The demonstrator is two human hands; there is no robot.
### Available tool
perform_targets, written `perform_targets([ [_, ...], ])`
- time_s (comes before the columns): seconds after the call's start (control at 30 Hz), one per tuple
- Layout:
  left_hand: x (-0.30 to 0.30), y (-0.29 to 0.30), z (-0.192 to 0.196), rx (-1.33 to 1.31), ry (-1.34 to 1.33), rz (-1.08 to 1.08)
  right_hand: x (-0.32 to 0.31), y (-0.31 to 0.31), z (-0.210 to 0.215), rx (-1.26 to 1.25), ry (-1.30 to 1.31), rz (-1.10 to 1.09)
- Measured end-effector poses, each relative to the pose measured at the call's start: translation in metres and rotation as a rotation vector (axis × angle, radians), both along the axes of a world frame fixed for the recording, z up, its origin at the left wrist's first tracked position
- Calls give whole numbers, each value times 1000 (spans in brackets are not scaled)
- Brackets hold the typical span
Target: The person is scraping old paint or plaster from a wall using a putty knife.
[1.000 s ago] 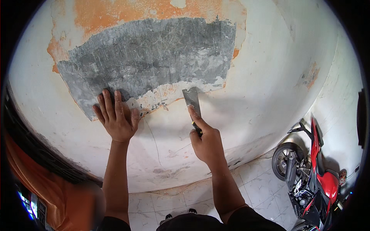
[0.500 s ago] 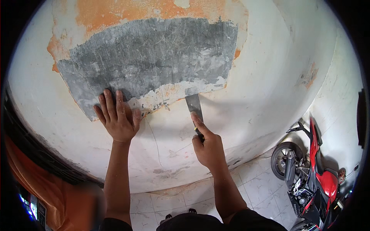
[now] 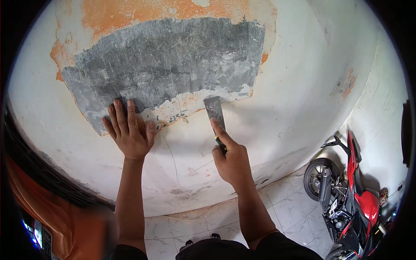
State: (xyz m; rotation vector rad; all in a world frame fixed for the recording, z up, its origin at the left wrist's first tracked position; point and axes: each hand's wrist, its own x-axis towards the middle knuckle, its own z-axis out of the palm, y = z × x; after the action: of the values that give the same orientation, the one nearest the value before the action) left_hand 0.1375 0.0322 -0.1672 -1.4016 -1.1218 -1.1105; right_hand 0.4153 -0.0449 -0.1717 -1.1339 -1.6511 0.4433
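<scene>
My right hand (image 3: 231,158) is wrapped round the dark handle of a putty knife (image 3: 214,110), its index finger stretched along the flat metal blade. The blade's tip lies against the lower edge of a bare grey patch (image 3: 173,60) in the wall, on a strip of whitish and orange old paint (image 3: 190,104). My left hand (image 3: 131,134) rests flat on the wall at the patch's lower left, fingers spread, holding nothing. Orange paint (image 3: 164,8) shows above the grey area, and white painted wall (image 3: 299,86) surrounds it.
A red and black motorcycle (image 3: 368,206) stands at the lower right by the wall. White tiles cover the floor (image 3: 286,203). Orange cloth (image 3: 43,208) hangs at the lower left, beside a dark grille (image 3: 47,173). A thin crack (image 3: 171,158) runs down the wall.
The putty knife's blade has moved up a little, from below the patch's edge onto the strip of old paint. My left hand stays in place on the wall.
</scene>
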Motion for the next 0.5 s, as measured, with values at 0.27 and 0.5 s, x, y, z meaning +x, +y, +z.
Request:
perform_targets([
  [0.27,0,2,2,17,14,-12,-1,-3,8,-104,-28,-19],
  [0.5,2,3,-2,6,1,-3,-8,0,51,-207,-64,-37],
])
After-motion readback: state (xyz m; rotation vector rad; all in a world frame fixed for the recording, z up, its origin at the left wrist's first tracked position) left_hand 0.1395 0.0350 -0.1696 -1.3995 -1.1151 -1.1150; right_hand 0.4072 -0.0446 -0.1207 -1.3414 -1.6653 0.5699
